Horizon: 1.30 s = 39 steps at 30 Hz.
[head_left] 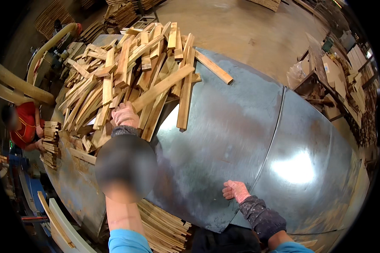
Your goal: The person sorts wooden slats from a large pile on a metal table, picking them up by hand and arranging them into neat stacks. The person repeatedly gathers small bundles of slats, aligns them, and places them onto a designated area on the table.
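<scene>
My left hand, in a pale pink glove with a dark sleeve guard, reaches into a heap of loose wooden boards. Its fingers are closed at the near end of one long wooden board, which slants up to the right across the heap; part of the grip is hidden. Above the bare metal tabletop, at its near side, my right hand is in a similar glove. Its fingers are curled in, and nothing shows in them.
A seam crosses the metal top. Stacked wooden strips lie below the near edge. At left, a person in red stands beside a stack of boards and thick hoses. A wooden bench is at far right.
</scene>
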Each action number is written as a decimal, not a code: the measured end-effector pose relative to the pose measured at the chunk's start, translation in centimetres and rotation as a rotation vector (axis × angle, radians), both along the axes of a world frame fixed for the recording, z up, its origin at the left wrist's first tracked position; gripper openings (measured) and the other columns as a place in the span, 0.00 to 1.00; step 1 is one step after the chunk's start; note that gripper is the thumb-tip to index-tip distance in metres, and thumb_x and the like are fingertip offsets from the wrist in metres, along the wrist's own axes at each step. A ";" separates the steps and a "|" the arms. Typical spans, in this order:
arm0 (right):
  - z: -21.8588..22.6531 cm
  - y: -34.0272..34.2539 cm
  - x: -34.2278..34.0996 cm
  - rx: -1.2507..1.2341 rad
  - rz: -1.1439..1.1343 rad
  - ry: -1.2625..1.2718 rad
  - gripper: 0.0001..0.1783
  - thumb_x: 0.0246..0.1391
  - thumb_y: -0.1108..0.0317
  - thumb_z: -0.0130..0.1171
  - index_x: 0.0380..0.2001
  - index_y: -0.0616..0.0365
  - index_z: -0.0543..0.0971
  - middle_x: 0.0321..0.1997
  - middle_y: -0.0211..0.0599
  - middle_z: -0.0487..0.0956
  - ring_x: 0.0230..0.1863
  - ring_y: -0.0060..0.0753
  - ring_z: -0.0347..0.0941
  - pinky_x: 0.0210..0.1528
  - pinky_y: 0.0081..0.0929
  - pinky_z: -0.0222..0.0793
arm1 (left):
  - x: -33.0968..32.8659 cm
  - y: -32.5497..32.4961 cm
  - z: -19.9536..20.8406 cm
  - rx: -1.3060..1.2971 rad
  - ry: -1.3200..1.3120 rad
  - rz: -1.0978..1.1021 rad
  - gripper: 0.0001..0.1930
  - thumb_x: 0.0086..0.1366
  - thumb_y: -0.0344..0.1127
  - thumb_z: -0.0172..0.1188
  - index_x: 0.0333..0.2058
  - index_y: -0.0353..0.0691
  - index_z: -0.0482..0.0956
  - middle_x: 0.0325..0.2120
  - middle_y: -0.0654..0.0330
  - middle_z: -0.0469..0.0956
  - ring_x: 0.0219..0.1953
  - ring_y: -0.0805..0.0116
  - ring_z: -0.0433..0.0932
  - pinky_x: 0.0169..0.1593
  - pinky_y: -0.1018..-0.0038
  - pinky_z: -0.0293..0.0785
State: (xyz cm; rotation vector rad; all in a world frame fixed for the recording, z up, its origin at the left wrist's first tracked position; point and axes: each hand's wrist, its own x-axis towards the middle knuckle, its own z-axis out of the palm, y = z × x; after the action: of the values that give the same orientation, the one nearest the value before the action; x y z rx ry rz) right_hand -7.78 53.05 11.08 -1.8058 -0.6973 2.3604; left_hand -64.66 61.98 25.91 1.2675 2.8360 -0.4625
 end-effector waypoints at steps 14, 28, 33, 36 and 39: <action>0.7 11.8 -13.5 0.535 -0.238 0.052 0.26 0.67 0.67 0.67 0.64 0.59 0.74 0.43 0.37 0.82 0.44 0.32 0.81 0.47 0.35 0.80 | 30.0 -4.2 -6.8 0.075 -1.201 -0.293 0.30 0.70 0.55 0.67 0.64 0.43 0.79 0.49 0.43 0.86 0.53 0.43 0.85 0.58 0.55 0.81; -0.6 14.5 -7.8 0.321 -0.318 0.132 0.15 0.69 0.71 0.61 0.55 0.62 0.75 0.44 0.45 0.84 0.38 0.39 0.86 0.41 0.39 0.87 | 11.3 21.8 -8.6 0.244 -0.464 0.261 0.43 0.59 0.52 0.81 0.66 0.37 0.70 0.60 0.46 0.81 0.62 0.47 0.83 0.66 0.60 0.80; -0.8 14.2 -8.1 0.327 -0.352 0.139 0.12 0.68 0.73 0.63 0.52 0.61 0.76 0.42 0.42 0.84 0.36 0.36 0.86 0.37 0.36 0.85 | 12.6 18.4 -10.0 0.503 -0.818 0.217 0.34 0.54 0.42 0.80 0.55 0.31 0.76 0.46 0.42 0.87 0.49 0.48 0.89 0.57 0.61 0.85; -1.0 14.1 -8.2 0.296 -0.366 0.165 0.13 0.67 0.73 0.64 0.51 0.63 0.76 0.41 0.41 0.84 0.35 0.36 0.85 0.37 0.36 0.85 | 16.6 13.1 -10.7 0.459 -0.951 0.299 0.36 0.54 0.45 0.81 0.53 0.24 0.77 0.46 0.40 0.87 0.48 0.48 0.88 0.54 0.59 0.85; -1.1 14.4 -8.1 0.308 -0.363 0.187 0.13 0.64 0.73 0.65 0.50 0.63 0.76 0.39 0.40 0.83 0.34 0.36 0.85 0.37 0.36 0.85 | 22.5 4.4 -11.1 0.463 -1.102 0.309 0.37 0.54 0.51 0.81 0.51 0.25 0.78 0.44 0.42 0.88 0.48 0.52 0.89 0.53 0.60 0.85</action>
State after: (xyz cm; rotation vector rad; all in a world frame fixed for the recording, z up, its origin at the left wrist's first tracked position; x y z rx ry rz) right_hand -15.84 67.46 10.02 -1.4246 -0.6072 2.0225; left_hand -42.14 66.38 14.77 0.6945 2.0897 0.7197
